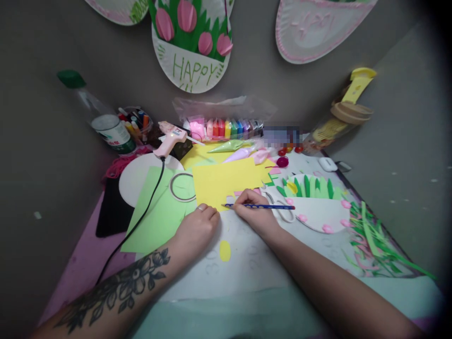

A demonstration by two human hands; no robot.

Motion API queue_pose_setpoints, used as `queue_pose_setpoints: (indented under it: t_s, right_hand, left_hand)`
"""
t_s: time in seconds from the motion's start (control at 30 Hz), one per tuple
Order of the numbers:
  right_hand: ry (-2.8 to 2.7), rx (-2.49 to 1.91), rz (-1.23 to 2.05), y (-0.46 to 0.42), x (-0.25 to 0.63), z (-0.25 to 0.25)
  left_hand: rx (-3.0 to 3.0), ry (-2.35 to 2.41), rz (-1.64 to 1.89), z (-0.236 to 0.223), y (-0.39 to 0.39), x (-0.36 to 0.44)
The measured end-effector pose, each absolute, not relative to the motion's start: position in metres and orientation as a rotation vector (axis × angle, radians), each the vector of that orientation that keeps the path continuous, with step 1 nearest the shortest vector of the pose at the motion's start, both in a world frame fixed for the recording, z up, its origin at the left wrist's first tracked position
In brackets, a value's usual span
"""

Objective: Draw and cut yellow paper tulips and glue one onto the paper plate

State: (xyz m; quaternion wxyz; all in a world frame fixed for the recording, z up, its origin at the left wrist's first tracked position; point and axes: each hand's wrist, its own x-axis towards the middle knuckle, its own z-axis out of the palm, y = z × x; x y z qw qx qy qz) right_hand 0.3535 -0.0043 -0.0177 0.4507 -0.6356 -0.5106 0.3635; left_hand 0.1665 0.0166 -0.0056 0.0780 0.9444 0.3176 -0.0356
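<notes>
A sheet of yellow paper (pixel 226 176) with a cut, jagged right edge lies in the middle of the table. My left hand (pixel 199 228), fingers curled and a ring on one, holds the sheet at its lower left edge. In my right hand (pixel 256 214) is a dark blue pencil (pixel 268 206), its tip touching the paper's lower part. White-handled scissors (pixel 287 215) lie just beyond that hand, partly hidden. Below the sheet sits a small yellow oval cutout (pixel 225 251). Light green paper (pixel 151 226) and a roll of tape (pixel 173 187) are left of my left hand.
A pink glue gun (pixel 173 141) trails its black cord down the left side. On the right are a flower-trimmed paper plate (pixel 321 212) and green scraps (pixel 377 245). A green-capped bottle (pixel 109 127), marker cup (pixel 136 125) and yellow-topped container (pixel 332 125) stand behind.
</notes>
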Motion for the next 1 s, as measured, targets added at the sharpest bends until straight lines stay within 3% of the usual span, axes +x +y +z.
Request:
queue_pose_setpoints:
  t_s: [1.0]
  right_hand:
    - [-1.313, -1.569, 0.994, -0.0002, 0.3513, -0.0189]
  left_hand:
    - [2.852, 0.95, -0.053, -0.0069, 0.0159, 0.1654]
